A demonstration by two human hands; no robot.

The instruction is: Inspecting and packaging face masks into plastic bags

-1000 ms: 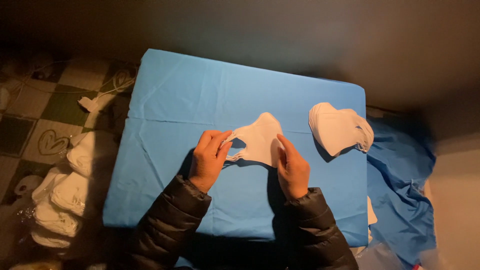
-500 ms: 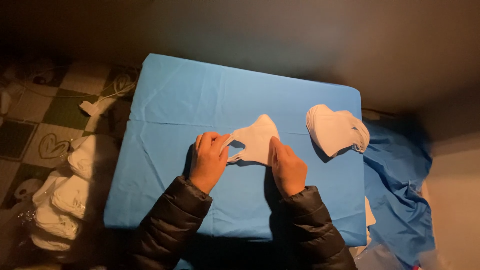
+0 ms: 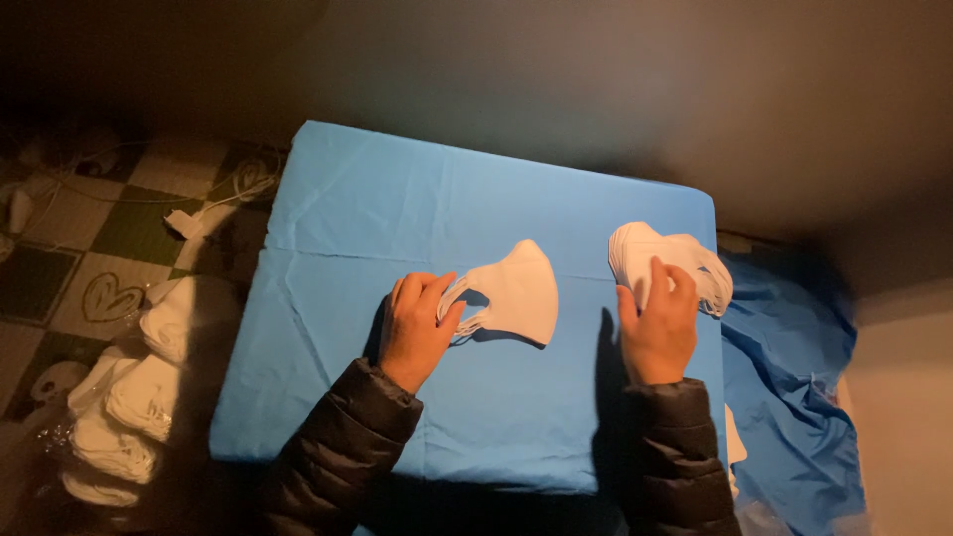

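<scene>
A white folded face mask [image 3: 518, 294] lies in the middle of a table covered with a blue cloth [image 3: 397, 208]. My left hand [image 3: 417, 328] rests at the mask's left end, fingers on its ear loops. My right hand [image 3: 657, 323] has its fingers laid on the near edge of a stack of white masks [image 3: 695, 260] at the table's right side. Both arms wear dark puffy sleeves.
Piles of white masks [image 3: 129, 397] lie on the checkered floor at the left, with a cable and a small white plug [image 3: 184, 223]. More blue cloth [image 3: 794, 377] hangs at the right. A dark wall stands behind the table.
My right hand has left the middle mask and moved right onto the stack. The left hand stays at the mask's ear loops.
</scene>
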